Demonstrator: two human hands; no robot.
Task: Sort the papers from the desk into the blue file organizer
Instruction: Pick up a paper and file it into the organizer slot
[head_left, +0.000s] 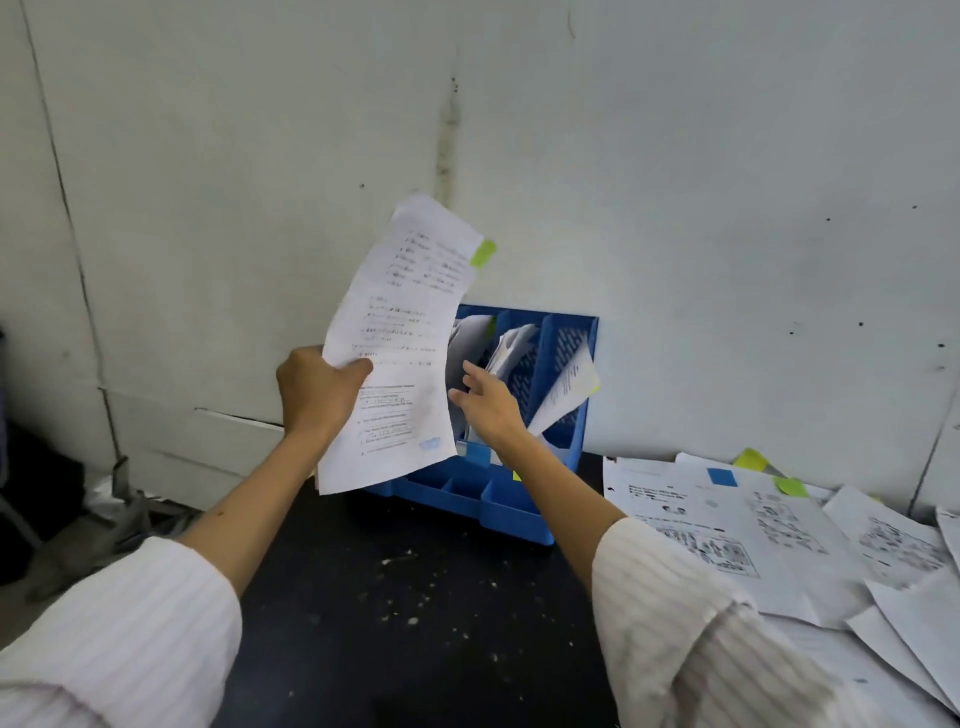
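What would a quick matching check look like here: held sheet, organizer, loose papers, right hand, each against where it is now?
Things:
1. held sheet
2. blue file organizer
3. loose papers
4. right hand

Places:
A. spread on the desk, right side
B. gripped in the left hand, raised
C. open, reaching into the organizer's slots
D. standing against the wall

Pairs: 1-B, 2-D, 3-A, 4-C

A plain office or paperwork corner. A black desk (395, 597), speckled with white flecks, is standing against scuffed, cracking white wall panels (675, 182). A blue file organizer (566, 415) holding sheets is sitting at the wall, and printed papers (753, 530) with coloured sticky tabs are lying spread across the desk's right side.
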